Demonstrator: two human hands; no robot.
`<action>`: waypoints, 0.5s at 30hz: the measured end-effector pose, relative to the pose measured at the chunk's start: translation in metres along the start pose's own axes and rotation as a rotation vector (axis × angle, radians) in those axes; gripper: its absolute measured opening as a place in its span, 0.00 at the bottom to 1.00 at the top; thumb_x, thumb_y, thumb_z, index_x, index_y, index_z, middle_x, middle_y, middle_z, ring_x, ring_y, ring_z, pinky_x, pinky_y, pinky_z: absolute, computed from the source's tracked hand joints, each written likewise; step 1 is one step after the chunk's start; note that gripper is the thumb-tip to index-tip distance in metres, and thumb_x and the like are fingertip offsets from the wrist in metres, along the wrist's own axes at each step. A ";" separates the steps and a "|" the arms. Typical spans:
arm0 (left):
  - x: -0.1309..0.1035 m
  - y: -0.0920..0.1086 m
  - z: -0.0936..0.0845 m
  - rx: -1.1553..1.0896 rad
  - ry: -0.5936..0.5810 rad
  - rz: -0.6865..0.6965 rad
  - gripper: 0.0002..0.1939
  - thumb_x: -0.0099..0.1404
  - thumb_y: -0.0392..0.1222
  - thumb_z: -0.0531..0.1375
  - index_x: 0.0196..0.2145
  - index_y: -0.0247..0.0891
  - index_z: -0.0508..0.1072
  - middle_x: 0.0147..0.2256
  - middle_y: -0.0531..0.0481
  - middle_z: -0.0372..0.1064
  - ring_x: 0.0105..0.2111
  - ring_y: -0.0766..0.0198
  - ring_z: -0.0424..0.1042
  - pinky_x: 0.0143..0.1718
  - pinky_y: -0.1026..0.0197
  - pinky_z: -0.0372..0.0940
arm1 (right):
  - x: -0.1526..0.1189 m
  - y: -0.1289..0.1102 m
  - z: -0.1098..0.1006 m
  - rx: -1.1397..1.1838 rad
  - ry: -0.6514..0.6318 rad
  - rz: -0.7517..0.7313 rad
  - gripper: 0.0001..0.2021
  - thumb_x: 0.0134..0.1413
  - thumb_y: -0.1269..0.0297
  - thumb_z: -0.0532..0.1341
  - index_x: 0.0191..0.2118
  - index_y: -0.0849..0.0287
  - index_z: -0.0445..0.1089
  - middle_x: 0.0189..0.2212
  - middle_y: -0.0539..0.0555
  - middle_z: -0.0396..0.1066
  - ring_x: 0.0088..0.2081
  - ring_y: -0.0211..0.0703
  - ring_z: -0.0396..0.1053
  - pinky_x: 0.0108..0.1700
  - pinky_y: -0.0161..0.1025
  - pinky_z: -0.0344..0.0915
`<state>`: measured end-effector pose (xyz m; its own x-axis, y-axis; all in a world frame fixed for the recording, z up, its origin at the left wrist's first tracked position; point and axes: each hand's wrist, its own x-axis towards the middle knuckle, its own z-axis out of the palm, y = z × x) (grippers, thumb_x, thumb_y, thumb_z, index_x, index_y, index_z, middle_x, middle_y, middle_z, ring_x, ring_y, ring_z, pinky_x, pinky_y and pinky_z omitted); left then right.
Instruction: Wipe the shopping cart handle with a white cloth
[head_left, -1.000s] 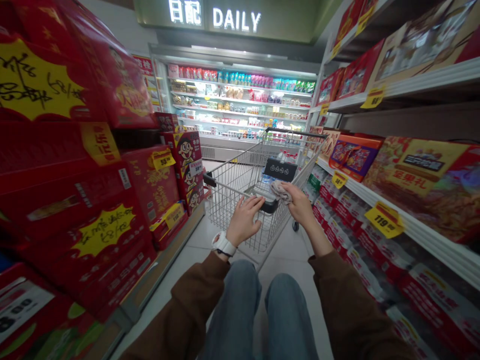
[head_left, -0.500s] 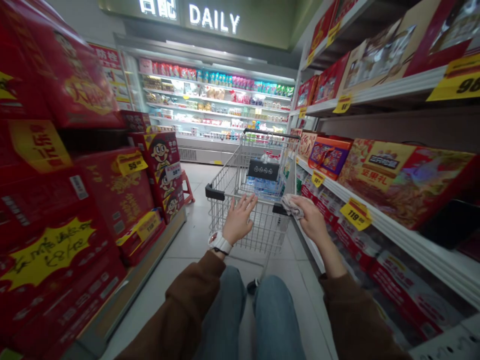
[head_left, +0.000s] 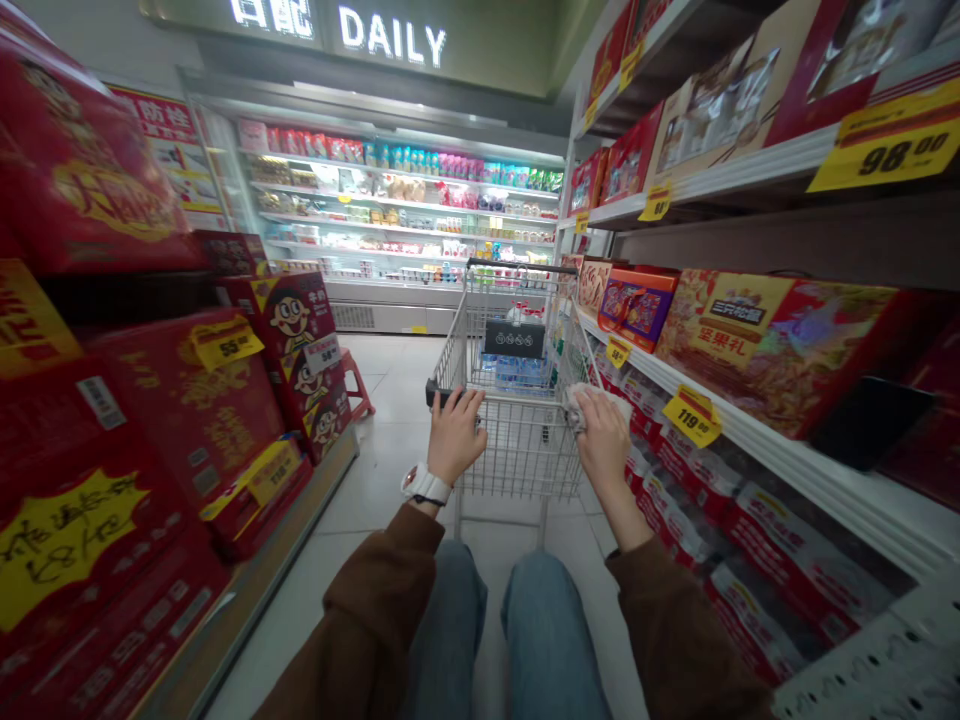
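A metal shopping cart (head_left: 517, 450) stands in front of my knees, its handle side toward me. My left hand (head_left: 456, 437), with a white watch (head_left: 426, 484) on the wrist, rests on the left end of the cart's handle, fingers spread over the dark grip (head_left: 433, 393). At the handle's right end my right hand (head_left: 602, 440) presses a pale crumpled cloth (head_left: 616, 403) against the cart, its fingers bent over it. Bottled water packs (head_left: 517, 371) show inside the cart behind a dark sign (head_left: 514, 339).
Stacked red gift boxes (head_left: 187, 400) line the left side, with a red stool (head_left: 358, 385) beyond. Shelves (head_left: 780, 470) of boxed goods run along the right; a dark phone-like object (head_left: 872, 422) lies there. A lit refrigerated display (head_left: 405, 215) stands ahead.
My left hand has moved left onto the cart's handle end. The cart has straightened, and my right hand with the cloth has stayed at its right end. The view has turned slightly right.
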<state>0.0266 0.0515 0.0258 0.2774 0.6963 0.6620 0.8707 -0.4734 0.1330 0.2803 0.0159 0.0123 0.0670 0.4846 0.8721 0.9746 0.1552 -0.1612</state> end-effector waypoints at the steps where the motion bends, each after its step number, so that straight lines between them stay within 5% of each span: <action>1: 0.001 0.004 0.001 0.003 0.000 -0.006 0.31 0.59 0.37 0.55 0.62 0.39 0.64 0.61 0.45 0.65 0.65 0.48 0.57 0.69 0.37 0.40 | 0.001 -0.012 0.004 -0.015 -0.016 -0.002 0.33 0.42 0.83 0.52 0.56 0.60 0.70 0.57 0.59 0.70 0.61 0.52 0.64 0.64 0.53 0.58; 5: 0.000 0.011 0.003 0.006 0.002 -0.015 0.31 0.59 0.38 0.55 0.62 0.39 0.64 0.61 0.47 0.65 0.64 0.51 0.57 0.69 0.43 0.44 | 0.007 -0.039 0.012 -0.001 -0.109 -0.139 0.33 0.43 0.84 0.52 0.57 0.59 0.70 0.58 0.57 0.70 0.61 0.50 0.64 0.64 0.50 0.57; 12: -0.008 0.014 -0.003 0.011 -0.018 0.059 0.33 0.59 0.36 0.54 0.63 0.41 0.62 0.62 0.49 0.64 0.65 0.54 0.57 0.62 0.47 0.54 | -0.004 0.012 -0.009 -0.048 -0.056 -0.142 0.35 0.43 0.84 0.52 0.58 0.56 0.69 0.60 0.55 0.68 0.63 0.49 0.61 0.65 0.51 0.55; 15: -0.009 0.029 -0.003 0.007 -0.036 0.077 0.34 0.59 0.36 0.54 0.64 0.40 0.62 0.63 0.47 0.63 0.65 0.53 0.57 0.59 0.48 0.56 | -0.008 0.006 -0.007 -0.069 -0.003 -0.061 0.33 0.43 0.84 0.52 0.57 0.58 0.70 0.58 0.56 0.70 0.61 0.50 0.64 0.64 0.52 0.56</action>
<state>0.0484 0.0304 0.0258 0.3579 0.6770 0.6431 0.8490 -0.5226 0.0777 0.2869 0.0067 0.0077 0.0070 0.4784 0.8781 0.9893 0.1244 -0.0756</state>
